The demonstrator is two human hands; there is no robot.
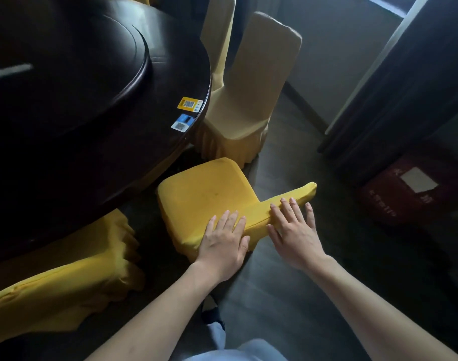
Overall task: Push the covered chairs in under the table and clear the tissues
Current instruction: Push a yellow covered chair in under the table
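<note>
Both hands lie flat with fingers straight and slightly spread, clamped on nothing. The left hand (pixel 226 238) presses palm-down on the near corner of the covered chair (pixel 201 199), where the yellow seat meets the backrest. The right hand (pixel 294 227) rests just beside it, its fingertips laid over the top edge of the chair's backrest, which runs off to the right. The two hands sit near each other but do not touch. Both forearms are bare and reach forward and down from the lower edge of the view, the left from the lower middle, the right from the lower right corner.

The chair's seat stands just outside the rim of the round dark desk (pixel 144 157), its far edge close to the rim. On the desk lies a raised dark turntable (pixel 92 74), and near the rim two stickers (pixel 187 113) with printed codes. A second yellow-covered chair (pixel 66 282) stands at lower left, partly under the desk. A paler covered chair (pixel 248 100) stands beyond, upright on the dark floor (pixel 287 295). No tissues can be made out.
</note>
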